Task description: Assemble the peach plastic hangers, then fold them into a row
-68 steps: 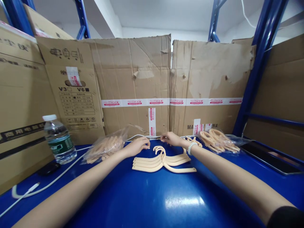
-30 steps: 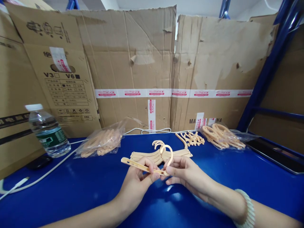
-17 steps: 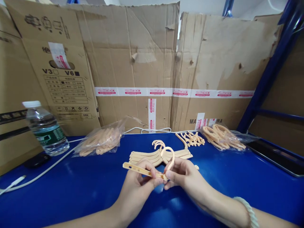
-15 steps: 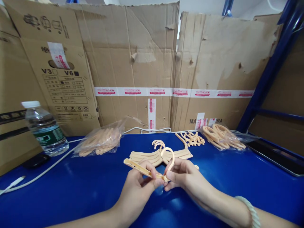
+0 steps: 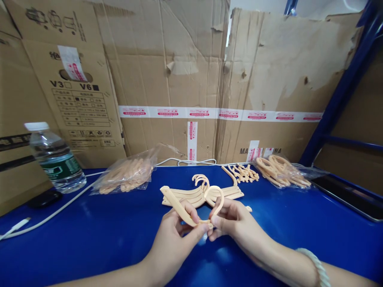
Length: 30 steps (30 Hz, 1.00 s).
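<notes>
My left hand pinches a beige plastic hanger arm, which slants up to the left. Between the thumb and fingers of my right hand is a curved beige hanger hook. The arm's lower end and the base of the hook meet between my fingertips; whether they are joined I cannot tell. Just beyond my hands lie several stacked hangers with their hooks pointing away from me. A small beige piece shows past my right hand.
Loose hooks lie at the back right beside a bag of hanger parts. Another bag is at the back left, near a water bottle. A black tablet-like device rests on the right. A white cable crosses the blue table.
The hanger arm has turned in my left hand: its free end is higher and its broad face now shows. The hook has shifted slightly right. The camera view has moved a little.
</notes>
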Motion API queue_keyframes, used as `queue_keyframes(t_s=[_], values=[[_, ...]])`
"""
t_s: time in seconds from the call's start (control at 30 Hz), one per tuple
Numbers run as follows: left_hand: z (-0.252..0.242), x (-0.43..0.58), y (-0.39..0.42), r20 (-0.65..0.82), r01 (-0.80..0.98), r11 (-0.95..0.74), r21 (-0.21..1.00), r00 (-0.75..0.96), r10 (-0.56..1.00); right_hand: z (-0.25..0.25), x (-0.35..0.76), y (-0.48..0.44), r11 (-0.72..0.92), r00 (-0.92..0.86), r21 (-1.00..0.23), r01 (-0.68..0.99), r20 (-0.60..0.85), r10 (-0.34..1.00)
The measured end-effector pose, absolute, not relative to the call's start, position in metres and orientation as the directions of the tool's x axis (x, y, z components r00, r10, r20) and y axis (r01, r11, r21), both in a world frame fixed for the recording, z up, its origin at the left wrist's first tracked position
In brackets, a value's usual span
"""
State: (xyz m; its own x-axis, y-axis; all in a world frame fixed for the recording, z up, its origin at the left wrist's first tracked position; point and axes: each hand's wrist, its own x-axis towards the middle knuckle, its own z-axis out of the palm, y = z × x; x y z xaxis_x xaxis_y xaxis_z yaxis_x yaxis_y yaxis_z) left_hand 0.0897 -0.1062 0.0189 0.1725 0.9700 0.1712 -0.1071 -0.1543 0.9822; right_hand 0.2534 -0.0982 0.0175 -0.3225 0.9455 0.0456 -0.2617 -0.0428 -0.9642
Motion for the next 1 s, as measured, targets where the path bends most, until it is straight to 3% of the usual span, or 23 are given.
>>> queue_keyframes(t_s=[0.1,0.27,0.4,0.47,0.5,0.57,0.63,0.83,1.0], values=[[0.016,0.09,-0.102,0.212,-0.121,-0.196,0.973,0.138,0.968,0.017,0.251,-0.1,0.086,-0.281,-0.967,-0.239,0.154,0.947],[0.011,0.087,-0.097,0.189,-0.039,-0.186,0.982,0.308,0.933,0.016,0.248,-0.099,0.182,-0.348,-0.964,-0.193,0.241,0.906],[0.01,0.084,-0.093,0.11,-0.1,-0.083,0.991,0.296,0.949,0.032,0.279,-0.074,0.362,-0.373,-0.93,0.067,0.314,0.873],[0.01,0.083,-0.092,0.036,-0.165,0.011,0.986,0.282,0.959,0.043,0.309,-0.051,0.564,-0.3,-0.763,0.316,0.484,0.822],[0.011,0.083,-0.092,-0.003,-0.201,0.059,0.978,0.269,0.963,0.047,0.325,-0.038,0.649,-0.326,-0.587,0.483,0.568,0.756],[0.013,0.083,-0.092,-0.08,-0.261,0.144,0.955,0.24,0.967,0.048,0.353,-0.016,0.675,-0.489,-0.235,0.7,0.531,0.692],[0.017,0.084,-0.093,-0.136,-0.302,0.196,0.933,0.21,0.968,0.043,0.369,0.0,0.669,-0.531,-0.18,0.721,0.477,0.7],[0.022,0.084,-0.097,-0.142,-0.365,0.213,0.906,0.212,0.967,0.028,0.37,0.007,0.669,-0.533,-0.272,0.691,0.433,0.727],[0.019,0.083,-0.096,-0.128,-0.394,0.213,0.894,0.231,0.965,0.037,0.365,0.001,0.65,-0.39,-0.436,0.622,0.547,0.74]])
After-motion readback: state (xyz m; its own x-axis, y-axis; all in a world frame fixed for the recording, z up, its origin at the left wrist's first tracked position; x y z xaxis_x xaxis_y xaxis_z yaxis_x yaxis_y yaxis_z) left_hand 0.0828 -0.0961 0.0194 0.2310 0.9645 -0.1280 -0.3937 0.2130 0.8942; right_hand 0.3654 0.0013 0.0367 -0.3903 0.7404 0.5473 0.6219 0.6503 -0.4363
